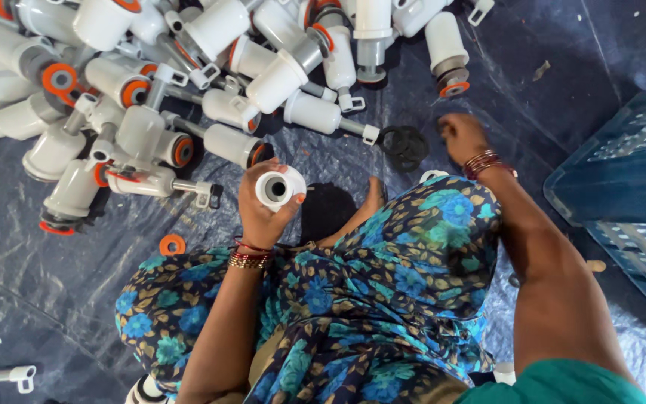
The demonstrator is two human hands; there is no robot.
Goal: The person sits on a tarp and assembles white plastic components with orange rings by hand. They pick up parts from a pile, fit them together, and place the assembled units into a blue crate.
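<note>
left hand (263,202): fingers clamped on white cylinder (278,187) | right hand (461,137): fingers curled under, grip unclear

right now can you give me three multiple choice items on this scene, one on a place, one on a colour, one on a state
1. Where is the blue crate?
A. at the right edge
B. on the person's lap
C. under the pile

2. What colour are the rings on the white plastic parts?
A. green
B. orange
C. purple

3. What is the left hand doing?
A. lying flat, empty
B. holding a white tube
C. gripping the crate

Answers: 1 A, it sits on the tarp at the right. 2 B, the rings show orange. 3 B, its fingers wrap the tube, while the right hand reaches beside a black disc.
</note>
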